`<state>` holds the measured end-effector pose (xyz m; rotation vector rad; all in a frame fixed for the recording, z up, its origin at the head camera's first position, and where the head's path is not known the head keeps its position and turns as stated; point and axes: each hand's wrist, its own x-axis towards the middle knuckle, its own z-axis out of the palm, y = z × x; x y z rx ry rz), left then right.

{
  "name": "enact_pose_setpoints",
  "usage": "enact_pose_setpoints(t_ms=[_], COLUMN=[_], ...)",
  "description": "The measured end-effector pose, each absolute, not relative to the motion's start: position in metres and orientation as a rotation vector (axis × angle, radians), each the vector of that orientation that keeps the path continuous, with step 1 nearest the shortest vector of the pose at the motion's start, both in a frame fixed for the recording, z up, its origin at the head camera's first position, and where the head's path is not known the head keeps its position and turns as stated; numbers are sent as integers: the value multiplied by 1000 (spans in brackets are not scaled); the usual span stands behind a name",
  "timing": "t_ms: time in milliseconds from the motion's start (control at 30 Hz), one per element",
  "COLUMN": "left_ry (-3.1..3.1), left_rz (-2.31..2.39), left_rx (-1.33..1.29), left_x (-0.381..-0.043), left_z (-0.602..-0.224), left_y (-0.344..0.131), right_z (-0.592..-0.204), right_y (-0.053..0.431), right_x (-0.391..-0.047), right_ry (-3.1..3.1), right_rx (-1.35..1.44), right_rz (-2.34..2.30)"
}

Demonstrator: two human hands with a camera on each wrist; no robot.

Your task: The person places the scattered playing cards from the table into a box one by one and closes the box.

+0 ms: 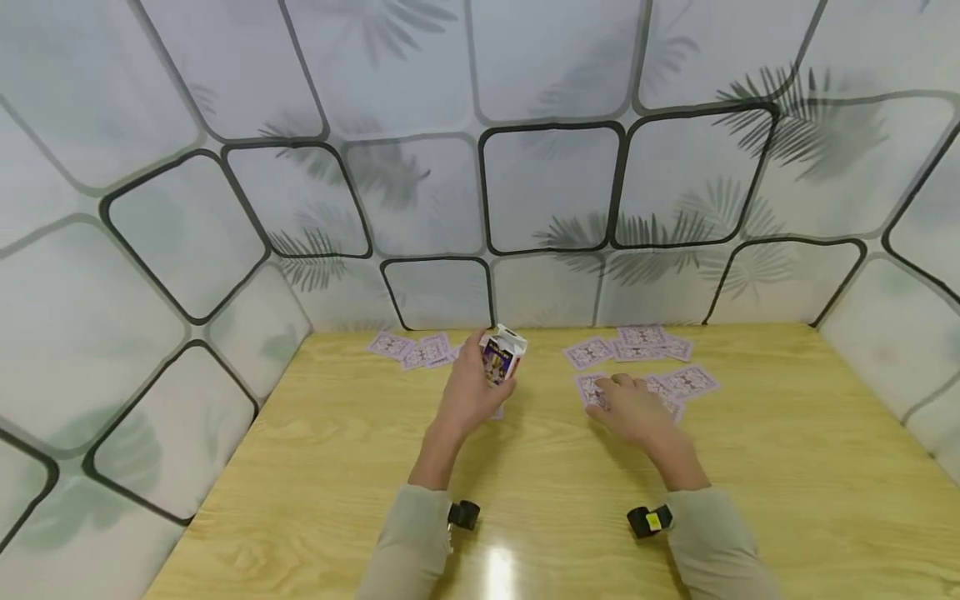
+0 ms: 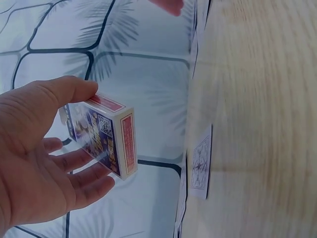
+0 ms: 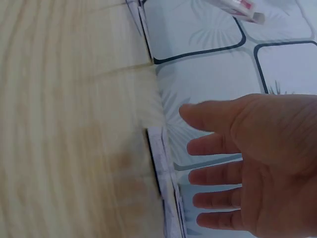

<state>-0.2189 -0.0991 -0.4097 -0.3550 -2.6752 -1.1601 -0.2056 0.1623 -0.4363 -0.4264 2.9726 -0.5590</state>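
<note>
My left hand (image 1: pixel 467 387) grips a small playing card box (image 1: pixel 498 360), with its white top flap lifted. In the left wrist view, thumb and fingers hold the box (image 2: pixel 99 134) by its edges, showing a dark printed face and red-patterned sides. Over the right-hand group of playing cards (image 1: pixel 690 382) hovers my right hand (image 1: pixel 633 408). Its fingers (image 3: pixel 218 176) are extended and hold nothing in the right wrist view. These purple-and-white cards lie with patterned backs up, partly hidden by the hand. Whether the fingers touch them, I cannot tell.
More cards (image 1: pixel 645 336) lie loosely overlapped at the table's back edge on the right. Another spread of cards (image 1: pixel 425 352) lies at the back left, partly behind the left hand. A patterned cloth wall (image 1: pixel 547 292) borders the wooden table (image 1: pixel 337 500) at the back and sides.
</note>
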Motion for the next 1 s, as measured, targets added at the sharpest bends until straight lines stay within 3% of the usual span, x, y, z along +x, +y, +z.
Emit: enact_pose_setpoints(t_ms=[633, 1000], left_ry=[-2721, -2710], left_rz=[-1072, -1098], left_rx=[-335, -344], left_x=[-209, -215], left_z=[-402, -404], left_y=[-117, -123], right_z=[-447, -442], right_y=[160, 170], right_x=[-206, -204], right_ry=[2979, 2940], right_rx=[-508, -365], right_rz=[-567, -585])
